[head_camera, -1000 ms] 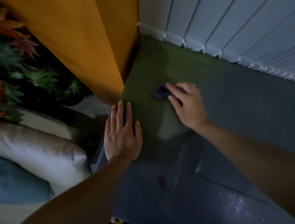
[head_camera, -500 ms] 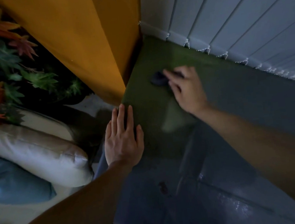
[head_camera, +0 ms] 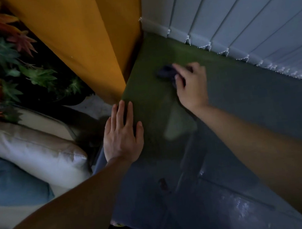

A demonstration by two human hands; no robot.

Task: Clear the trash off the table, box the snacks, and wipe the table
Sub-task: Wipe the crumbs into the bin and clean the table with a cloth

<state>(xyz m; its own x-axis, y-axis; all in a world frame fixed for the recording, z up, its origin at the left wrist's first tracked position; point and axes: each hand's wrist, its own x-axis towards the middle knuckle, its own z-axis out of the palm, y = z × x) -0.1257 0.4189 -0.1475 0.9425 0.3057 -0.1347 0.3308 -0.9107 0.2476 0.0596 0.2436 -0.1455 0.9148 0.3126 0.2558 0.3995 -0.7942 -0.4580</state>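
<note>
Looks like I'm on the wiping part of the job. My right hand [head_camera: 190, 87] has its grip bunched around a small dark cloth [head_camera: 164, 71], pressed onto the far left corner of the desk [head_camera: 251, 131], close to the orange wall [head_camera: 81, 37] and the vertical blinds [head_camera: 248, 18]. Balling it up lets me push down into that corner.

My left hand [head_camera: 122, 134] lies flat on the desk's left edge, grip released and fingers straight. I reckon it's bracing me while I lean that far. The dark spot [head_camera: 162, 183] nearer to me probably wants a pass too.
</note>
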